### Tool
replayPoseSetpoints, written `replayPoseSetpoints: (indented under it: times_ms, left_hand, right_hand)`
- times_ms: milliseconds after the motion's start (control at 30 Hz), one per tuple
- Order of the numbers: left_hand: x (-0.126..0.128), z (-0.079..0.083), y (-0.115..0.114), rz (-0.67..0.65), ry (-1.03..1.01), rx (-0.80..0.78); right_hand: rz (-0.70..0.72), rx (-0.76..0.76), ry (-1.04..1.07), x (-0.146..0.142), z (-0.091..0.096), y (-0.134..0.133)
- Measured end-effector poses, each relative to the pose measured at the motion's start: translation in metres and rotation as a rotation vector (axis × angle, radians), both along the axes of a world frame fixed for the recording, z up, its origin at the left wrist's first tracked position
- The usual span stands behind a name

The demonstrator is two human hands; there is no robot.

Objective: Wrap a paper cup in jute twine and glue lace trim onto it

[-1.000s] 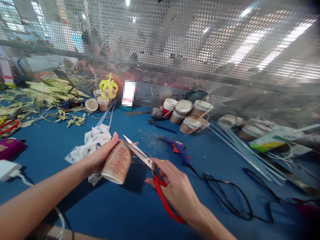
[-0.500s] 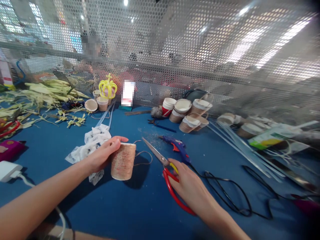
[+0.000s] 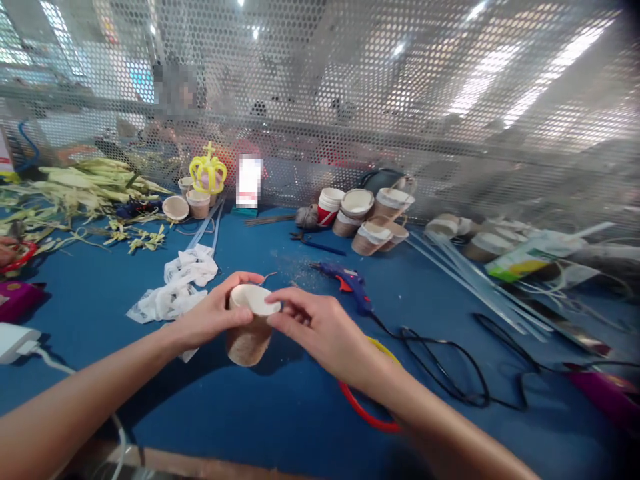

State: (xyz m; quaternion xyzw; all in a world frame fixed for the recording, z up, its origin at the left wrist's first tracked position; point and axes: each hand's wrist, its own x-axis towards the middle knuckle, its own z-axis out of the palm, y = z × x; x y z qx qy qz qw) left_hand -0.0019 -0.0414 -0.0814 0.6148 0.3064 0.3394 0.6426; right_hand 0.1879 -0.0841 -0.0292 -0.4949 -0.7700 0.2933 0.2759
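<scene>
A brown, twine-covered cup (image 3: 249,343) with a white inside is tilted a little so its mouth faces me. Around its left side and rim my left hand (image 3: 227,303) is closed, the thumb in front. My right hand (image 3: 313,323) pinches the right edge of the rim between thumb and fingers. A short loose end of twine (image 3: 269,275) sticks up behind the cup. Red-handled scissors (image 3: 367,417) lie on the table, mostly hidden under my right forearm. Beyond my right hand rests a blue hot glue gun (image 3: 350,285).
White crumpled film (image 3: 173,300) lies left of the cup. Several similar cups (image 3: 373,237) stand at the back right, near clear glue sticks (image 3: 475,283). A black cord (image 3: 445,357) coils at right. At far left, another person's hand (image 3: 7,252) is by red-handled scissors.
My right hand has let go of the scissors, which now lie on the table, and moved left to the cup's rim. The cup's mouth has tipped toward me.
</scene>
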Motion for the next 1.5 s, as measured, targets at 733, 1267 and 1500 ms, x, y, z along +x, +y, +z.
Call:
replayPoseSetpoints:
  times_ms: [733, 1267, 1500]
  left_hand:
    - [0.001, 0.008, 0.014, 0.500, -0.016, -0.022]
    - [0.026, 0.003, 0.016, 0.314, 0.137, 0.013]
    - [0.037, -0.029, 0.017, 0.220, 0.059, 0.135]
  right_hand:
    - [0.098, -0.068, -0.553, 0.010, -0.033, 0.032]
    - [-0.288, 0.072, -0.188, 0.021, 0.013, 0.149]
    - [-0.031, 0.115, -0.201, 0.008, -0.002, 0.063]
